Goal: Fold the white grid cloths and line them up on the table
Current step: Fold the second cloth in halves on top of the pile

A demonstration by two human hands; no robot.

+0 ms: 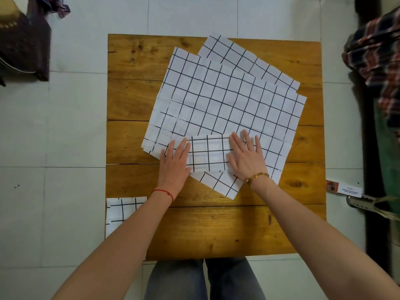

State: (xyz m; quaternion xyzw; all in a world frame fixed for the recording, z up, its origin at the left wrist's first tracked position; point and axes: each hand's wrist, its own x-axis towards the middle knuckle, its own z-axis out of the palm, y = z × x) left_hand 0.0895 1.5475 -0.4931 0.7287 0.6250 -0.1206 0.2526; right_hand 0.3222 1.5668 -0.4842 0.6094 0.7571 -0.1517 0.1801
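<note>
Both palms are lying flat, fingers straight, as the left hand (176,158) and right hand (246,155) are pressing each end of a folded grid cloth (207,153), apparently setting its creases, atop unfolded cloths (225,100) on the table (216,230). A finished cloth (121,211) is sitting at the near-left corner, partly hidden by the forearm.

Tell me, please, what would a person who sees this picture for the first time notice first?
Probably the two flat hands, the left hand and the right hand, pressing the ends of a small folded grid cloth near the middle of the wooden table. Under it lie larger unfolded grid cloths, spread askew toward the far side. Another folded cloth sits at the table's near left edge.
</note>
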